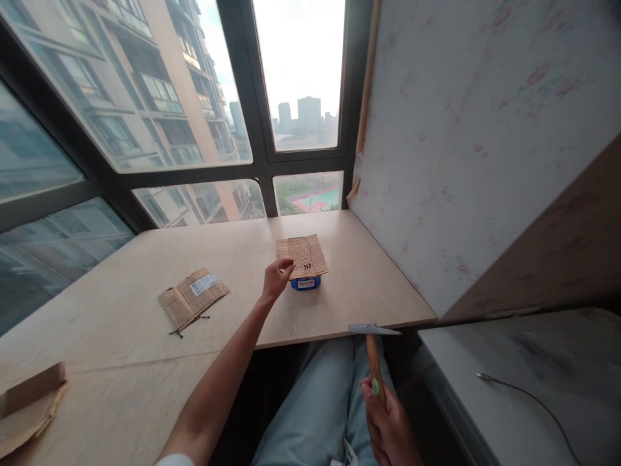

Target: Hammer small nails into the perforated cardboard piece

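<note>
My right hand (388, 421) is wrapped around the wooden handle of a hammer (373, 356), whose grey metal head is raised over my lap near the table edge. My left hand (278, 279) is closed in a pinch at the left side of a corrugated cardboard piece (315, 251). A small dark thing, apparently a nail, shows at its fingertips. Several dark nails (307, 266) stand in a short row in the cardboard, just right of those fingers. Underneath the cardboard is a blue box or tin (306, 283) with a label.
A folded cardboard piece with a white label (191, 301) lies left on the wooden table (126, 291), loose nails (177, 333) at its edge. A cardboard box piece (33, 408) is at far left. A cable (504, 383) lies on the white surface at right. Windows and a papered wall border the table.
</note>
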Demonstrator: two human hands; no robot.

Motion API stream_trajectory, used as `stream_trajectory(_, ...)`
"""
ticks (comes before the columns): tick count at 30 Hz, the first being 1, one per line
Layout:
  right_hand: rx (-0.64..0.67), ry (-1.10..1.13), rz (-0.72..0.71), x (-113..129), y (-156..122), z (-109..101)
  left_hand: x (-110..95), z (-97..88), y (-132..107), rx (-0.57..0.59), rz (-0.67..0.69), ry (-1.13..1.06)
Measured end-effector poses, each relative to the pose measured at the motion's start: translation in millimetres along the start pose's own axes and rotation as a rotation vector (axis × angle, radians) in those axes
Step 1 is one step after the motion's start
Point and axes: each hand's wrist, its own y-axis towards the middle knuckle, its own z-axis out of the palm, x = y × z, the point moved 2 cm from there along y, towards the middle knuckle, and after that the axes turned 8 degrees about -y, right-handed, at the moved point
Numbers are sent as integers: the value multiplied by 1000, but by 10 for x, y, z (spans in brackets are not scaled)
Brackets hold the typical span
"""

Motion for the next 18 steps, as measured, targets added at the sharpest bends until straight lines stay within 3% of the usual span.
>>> stream_trajectory(11,58,-33,44,183,-87,-204,103,211,126,141,33,102)
stream_trajectory(18,84,-62,92,133,-53,-211,130,171,215,204,47,139)
